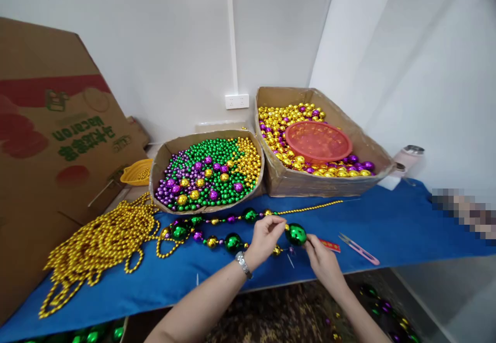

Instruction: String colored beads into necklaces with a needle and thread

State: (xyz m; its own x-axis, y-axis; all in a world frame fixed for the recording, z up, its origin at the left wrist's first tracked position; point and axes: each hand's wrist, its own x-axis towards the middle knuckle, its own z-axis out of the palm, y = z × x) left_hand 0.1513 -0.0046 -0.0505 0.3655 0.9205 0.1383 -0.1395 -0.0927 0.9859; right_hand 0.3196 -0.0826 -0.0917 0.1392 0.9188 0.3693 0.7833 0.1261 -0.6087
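Observation:
My left hand (265,239), with a metal watch on its wrist, is pinched shut on a bead string (217,229) of green, gold and purple balls lying on the blue cloth (387,229). My right hand (321,256) is closed just right of a large green bead (296,234), gripping the string's end there. A thin needle or thread end pokes out below, between the hands. The strung beads trail leftward in a loop toward a heap of gold bead chains (101,245).
Two cardboard boxes stand behind: the left box (163,159) holds green, purple and gold beads; the right box (372,149) holds gold beads and a red bowl (318,140). Pink snips (358,249) and a red packet (330,245) lie at right. A large carton (46,152) leans left.

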